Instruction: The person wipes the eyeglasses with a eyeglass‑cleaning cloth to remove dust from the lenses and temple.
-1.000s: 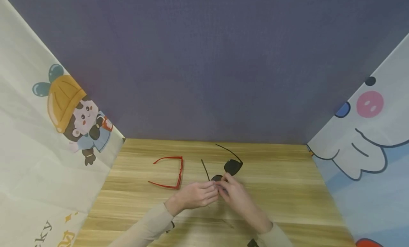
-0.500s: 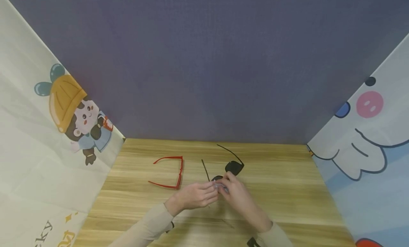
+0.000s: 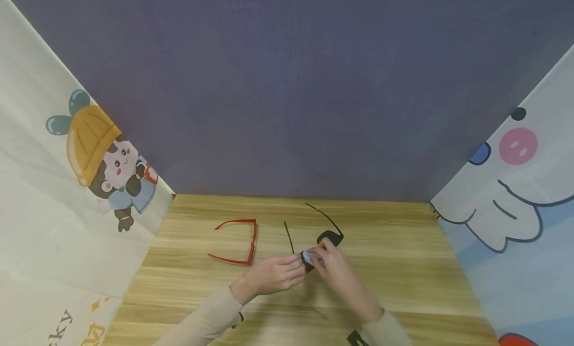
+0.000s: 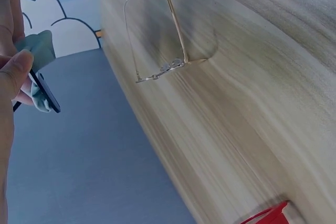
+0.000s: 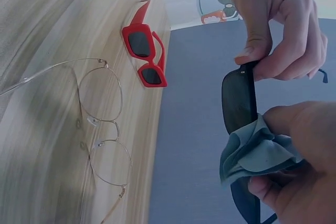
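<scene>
A pair of black sunglasses (image 5: 238, 98) is held up above the table, arms unfolded. My left hand (image 3: 279, 275) pinches one outer corner, near the hinge, between thumb and fingers, as the right wrist view shows. My right hand (image 3: 335, 271) pinches a light blue cloth (image 5: 257, 153) folded round the front of the frame, over the middle and part of a lens. The dark far lens (image 3: 329, 236) shows past my right fingers in the head view. Cloth and sunglasses also appear beside my left thumb in the left wrist view.
Red-framed sunglasses (image 3: 252, 244) lie unfolded on the wooden table (image 3: 188, 286), left of my hands. Thin wire-rimmed eyeglasses (image 5: 102, 98) rest on the table below my hands, faint in the head view. A dark blue-grey backdrop (image 3: 287, 97) stands behind, with printed curtains at both sides.
The blue cloth has come into clearer view between my hands. The black sunglasses have tilted and shifted slightly right, and my right hand has moved a little right. My left hand stays nearly in place.
</scene>
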The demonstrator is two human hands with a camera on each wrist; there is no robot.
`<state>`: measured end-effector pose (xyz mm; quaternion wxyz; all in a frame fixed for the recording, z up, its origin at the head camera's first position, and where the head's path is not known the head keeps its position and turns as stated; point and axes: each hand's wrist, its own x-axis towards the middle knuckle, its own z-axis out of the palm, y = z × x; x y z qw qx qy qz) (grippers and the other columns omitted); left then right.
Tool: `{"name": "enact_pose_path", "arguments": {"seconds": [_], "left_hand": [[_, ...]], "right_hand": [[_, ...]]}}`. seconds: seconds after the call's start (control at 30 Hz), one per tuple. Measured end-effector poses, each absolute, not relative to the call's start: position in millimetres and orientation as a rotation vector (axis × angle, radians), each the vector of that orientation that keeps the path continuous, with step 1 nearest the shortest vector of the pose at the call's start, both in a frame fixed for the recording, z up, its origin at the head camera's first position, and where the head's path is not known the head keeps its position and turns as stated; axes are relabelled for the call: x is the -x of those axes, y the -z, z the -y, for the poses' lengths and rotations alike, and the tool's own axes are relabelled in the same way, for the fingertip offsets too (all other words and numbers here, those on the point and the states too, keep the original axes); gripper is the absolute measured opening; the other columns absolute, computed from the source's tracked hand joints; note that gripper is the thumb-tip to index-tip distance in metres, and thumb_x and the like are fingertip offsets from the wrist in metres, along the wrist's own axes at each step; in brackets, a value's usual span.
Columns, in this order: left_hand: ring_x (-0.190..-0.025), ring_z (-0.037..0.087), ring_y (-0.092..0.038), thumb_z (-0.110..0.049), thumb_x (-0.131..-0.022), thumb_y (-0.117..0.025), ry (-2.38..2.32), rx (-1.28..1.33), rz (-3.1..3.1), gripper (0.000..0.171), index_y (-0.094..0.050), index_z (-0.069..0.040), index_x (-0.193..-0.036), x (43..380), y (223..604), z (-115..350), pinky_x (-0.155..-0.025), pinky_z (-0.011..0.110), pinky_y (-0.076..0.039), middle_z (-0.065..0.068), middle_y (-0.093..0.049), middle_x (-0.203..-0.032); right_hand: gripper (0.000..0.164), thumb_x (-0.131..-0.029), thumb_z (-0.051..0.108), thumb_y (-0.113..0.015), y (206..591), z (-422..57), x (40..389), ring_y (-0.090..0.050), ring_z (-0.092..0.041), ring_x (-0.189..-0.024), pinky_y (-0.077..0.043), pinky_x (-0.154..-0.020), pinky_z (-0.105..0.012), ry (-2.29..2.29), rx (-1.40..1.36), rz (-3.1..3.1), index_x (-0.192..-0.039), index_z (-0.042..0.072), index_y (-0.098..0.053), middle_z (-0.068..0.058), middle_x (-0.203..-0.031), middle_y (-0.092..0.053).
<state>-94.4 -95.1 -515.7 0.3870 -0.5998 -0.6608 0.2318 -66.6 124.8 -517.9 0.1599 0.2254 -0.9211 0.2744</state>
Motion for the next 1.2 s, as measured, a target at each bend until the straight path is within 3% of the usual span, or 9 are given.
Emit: {"name": "enact_pose_path", "arguments": {"seconds": [0.17,0.33,0.53,0.67,0.77,0.93,1.07,1.2], "left_hand": [[-0.113,0.006,-0.063,-0.021,-0.093,-0.071,-0.544,1.539,1.685,0.022,-0.071,-0.026,-0.114,95,518,95,-0.114,0.026,-0.044,-0.011,-0.069,-0.115],[-0.112,0.007,-0.064,-0.011,-0.099,-0.058,-0.505,1.557,1.665,0.022,-0.071,-0.024,-0.11,97,518,96,-0.111,0.027,-0.047,-0.009,-0.069,-0.112],[-0.105,0.005,-0.064,0.006,-0.104,-0.031,-0.437,1.569,1.642,0.051,-0.071,-0.026,-0.102,100,516,94,-0.105,0.023,-0.05,-0.012,-0.069,-0.105],[-0.102,0.003,-0.064,0.01,-0.103,-0.023,-0.42,1.568,1.627,0.062,-0.072,-0.027,-0.102,101,517,92,-0.104,0.022,-0.05,-0.014,-0.068,-0.103],[-0.105,0.004,-0.063,0.007,-0.103,-0.029,-0.444,1.572,1.64,0.055,-0.072,-0.027,-0.106,98,516,92,-0.107,0.023,-0.049,-0.013,-0.068,-0.106],[-0.111,0.007,-0.062,-0.009,-0.099,-0.054,-0.524,1.559,1.662,0.028,-0.069,-0.025,-0.115,94,517,93,-0.112,0.027,-0.046,-0.011,-0.068,-0.114],[-0.114,0.007,-0.06,-0.02,-0.093,-0.066,-0.571,1.547,1.661,0.029,-0.067,-0.028,-0.121,92,520,94,-0.115,0.027,-0.042,-0.013,-0.066,-0.118],[-0.116,0.006,-0.06,-0.021,-0.095,-0.064,-0.58,1.556,1.657,0.028,-0.066,-0.03,-0.122,91,522,94,-0.117,0.027,-0.041,-0.014,-0.066,-0.119]], "right_hand": [[0.018,-0.086,-0.003,-0.08,521,-125,66,-0.047,-0.002,-0.067,-0.045,-0.053,-0.015,-0.799,-0.675,2.563,-0.103,0.0,-0.076,-0.004,-0.093,-0.054],[0.02,-0.086,-0.004,-0.079,523,-127,67,-0.051,-0.005,-0.072,-0.048,-0.057,-0.015,-0.848,-0.691,2.485,-0.106,0.0,-0.075,-0.003,-0.095,-0.054],[0.026,-0.085,-0.009,-0.077,521,-135,74,-0.05,-0.007,-0.073,-0.047,-0.057,-0.013,-0.938,-0.721,2.292,-0.11,-0.002,-0.074,-0.009,-0.098,-0.056],[0.029,-0.083,-0.011,-0.078,519,-141,78,-0.053,-0.01,-0.074,-0.047,-0.058,-0.014,-0.898,-0.686,2.242,-0.111,-0.002,-0.073,-0.013,-0.099,-0.058],[0.03,-0.083,-0.01,-0.079,520,-144,79,-0.054,-0.011,-0.075,-0.049,-0.059,-0.017,-0.855,-0.64,2.274,-0.111,-0.003,-0.073,-0.013,-0.098,-0.059],[0.026,-0.083,-0.005,-0.082,522,-147,80,-0.051,-0.01,-0.075,-0.049,-0.059,-0.019,-0.806,-0.596,2.366,-0.107,-0.001,-0.073,-0.006,-0.092,-0.057],[0.021,-0.082,-0.001,-0.084,523,-148,81,-0.049,-0.009,-0.072,-0.046,-0.056,-0.019,-0.739,-0.563,2.43,-0.101,0.002,-0.074,-0.003,-0.089,-0.056],[0.019,-0.082,0.002,-0.084,522,-149,81,-0.047,-0.009,-0.069,-0.043,-0.055,-0.02,-0.675,-0.529,2.478,-0.099,0.004,-0.075,-0.001,-0.086,-0.057]]}}
